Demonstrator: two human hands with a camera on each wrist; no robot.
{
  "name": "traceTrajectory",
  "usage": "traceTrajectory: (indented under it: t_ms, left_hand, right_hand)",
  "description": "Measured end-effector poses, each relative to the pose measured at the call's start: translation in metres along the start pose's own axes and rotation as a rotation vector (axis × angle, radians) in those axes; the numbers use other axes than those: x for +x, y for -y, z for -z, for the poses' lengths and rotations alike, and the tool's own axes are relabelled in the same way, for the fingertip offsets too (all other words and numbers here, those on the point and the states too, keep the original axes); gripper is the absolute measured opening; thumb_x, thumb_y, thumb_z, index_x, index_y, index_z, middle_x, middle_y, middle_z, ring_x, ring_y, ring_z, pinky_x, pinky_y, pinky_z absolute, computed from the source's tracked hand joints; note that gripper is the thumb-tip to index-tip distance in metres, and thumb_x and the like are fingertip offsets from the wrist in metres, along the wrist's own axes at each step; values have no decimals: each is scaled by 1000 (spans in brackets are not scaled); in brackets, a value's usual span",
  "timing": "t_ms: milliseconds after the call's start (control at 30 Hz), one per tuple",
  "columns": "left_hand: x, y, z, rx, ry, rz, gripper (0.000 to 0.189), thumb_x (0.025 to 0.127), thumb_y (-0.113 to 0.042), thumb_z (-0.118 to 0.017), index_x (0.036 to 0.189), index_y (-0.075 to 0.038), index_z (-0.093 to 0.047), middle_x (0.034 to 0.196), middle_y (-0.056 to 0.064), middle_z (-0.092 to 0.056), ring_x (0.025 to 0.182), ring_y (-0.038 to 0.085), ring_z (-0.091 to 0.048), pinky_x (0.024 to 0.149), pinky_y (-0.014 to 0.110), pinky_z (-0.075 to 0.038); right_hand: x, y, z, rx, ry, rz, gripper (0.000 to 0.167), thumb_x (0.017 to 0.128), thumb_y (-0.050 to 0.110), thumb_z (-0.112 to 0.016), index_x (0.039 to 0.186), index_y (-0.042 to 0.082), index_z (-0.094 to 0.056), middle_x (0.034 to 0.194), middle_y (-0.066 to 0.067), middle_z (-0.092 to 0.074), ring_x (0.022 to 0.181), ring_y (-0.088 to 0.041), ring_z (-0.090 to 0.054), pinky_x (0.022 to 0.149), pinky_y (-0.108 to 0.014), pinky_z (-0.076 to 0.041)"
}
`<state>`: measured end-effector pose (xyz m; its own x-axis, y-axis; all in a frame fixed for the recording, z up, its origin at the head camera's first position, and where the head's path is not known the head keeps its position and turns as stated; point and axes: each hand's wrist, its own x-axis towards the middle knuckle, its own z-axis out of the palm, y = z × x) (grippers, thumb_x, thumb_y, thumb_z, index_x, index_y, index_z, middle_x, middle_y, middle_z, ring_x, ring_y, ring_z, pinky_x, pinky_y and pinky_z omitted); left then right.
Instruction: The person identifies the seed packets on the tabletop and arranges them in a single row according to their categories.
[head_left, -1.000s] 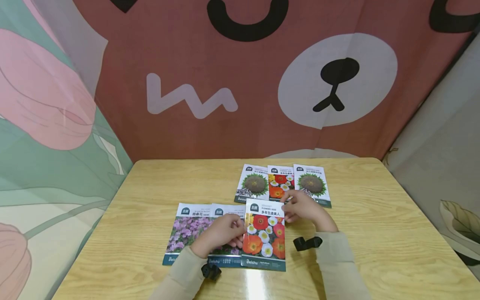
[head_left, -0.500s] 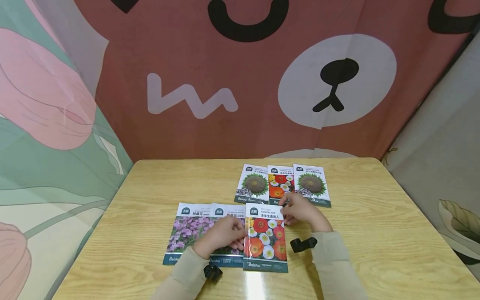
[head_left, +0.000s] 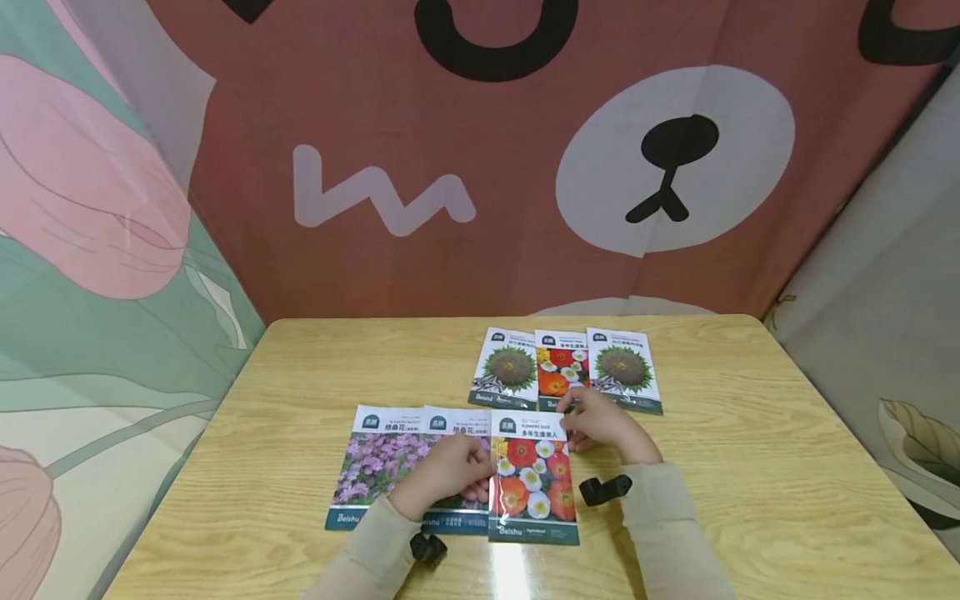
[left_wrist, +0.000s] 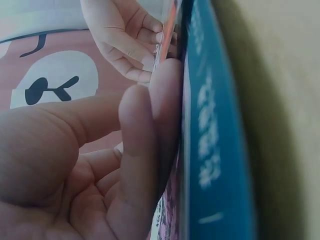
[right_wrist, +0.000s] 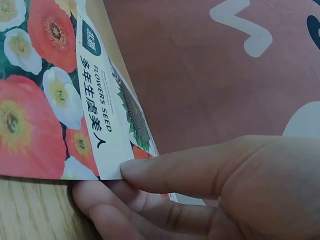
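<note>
A poppy seed packet [head_left: 533, 479] with red, orange and white flowers lies at the front of the table, slightly over a purple-flower seed packet [head_left: 454, 522]. My left hand [head_left: 447, 468] pinches its left edge, curled fingers low against the purple packet. At the upper right edge, my right hand [head_left: 600, 423] pinches it, thumb [right_wrist: 165, 170] on the printed face and fingers under. Another purple-flower packet [head_left: 375, 462] lies at the left end of this row. In the left wrist view, the packets appear edge-on beside the left fingers [left_wrist: 137, 145].
Behind lies a second row: two sunflower seed packets [head_left: 510, 367] [head_left: 624, 367] with a poppy packet [head_left: 562, 358] between them. The wooden table [head_left: 750, 467] ends at a curtain [head_left: 517, 275] printed with a bear face. Black wrist cameras [head_left: 429, 548] sit at both cuffs.
The front poppy packet has shifted a little toward me and to the right, its top edge dropping lower. Both hands moved slightly with it; the other packets stayed in place.
</note>
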<state>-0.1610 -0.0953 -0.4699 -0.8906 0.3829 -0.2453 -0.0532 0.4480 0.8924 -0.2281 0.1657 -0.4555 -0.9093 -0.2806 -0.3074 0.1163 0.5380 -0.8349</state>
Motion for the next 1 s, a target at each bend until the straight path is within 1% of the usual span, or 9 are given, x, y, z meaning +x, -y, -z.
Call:
traceTrajectory:
  t_ms: [200, 367, 567, 733, 1000]
  left_hand:
    - [-2, 0, 1, 9, -5, -14, 17, 97, -7, -66, 81, 1, -66, 63, 6, -68, 51, 9, -63, 50, 25, -56]
    - [-3, 0, 0, 15, -10, -12, 18, 96, -6, -67, 79, 0, -65, 62, 5, -67, 50, 8, -62, 50, 24, -55]
    - [-3, -2, -2, 50, -33, -16, 16, 94, -4, -68, 79, -1, -67, 62, 4, -65, 50, 9, -62, 51, 25, -55]
    - [-2, -1, -3, 83, -43, -3, 19, 94, -5, -70, 76, -5, -63, 62, 2, -63, 50, 9, -61, 49, 24, -52]
    - [-2, -2, -4, 93, -40, -16, 19, 94, -3, -69, 77, -6, -61, 63, 4, -63, 50, 10, -61, 50, 26, -54]
  right_hand:
    - [-1, 0, -2, -4, -8, 7, 12, 99, 0, -58, 111, -4, -58, 82, -17, -62, 59, -23, -66, 56, -36, -59]
    - [-1, 1, -4, -23, -21, 15, 12, 99, 0, -58, 110, -4, -58, 81, -17, -62, 58, -23, -65, 55, -36, -58]
    - [2, -1, -6, -44, -43, 11, 11, 98, 0, -58, 109, -3, -59, 80, -16, -62, 59, -22, -65, 55, -35, -58]
    - [4, -3, -7, -49, -57, 1, 10, 98, 0, -59, 108, -3, -60, 80, -16, -62, 59, -22, -65, 55, -35, -58]
    - [6, -3, -8, -74, -80, -15, 12, 97, 2, -61, 108, -2, -61, 81, -15, -63, 58, -22, -65, 54, -34, -57]
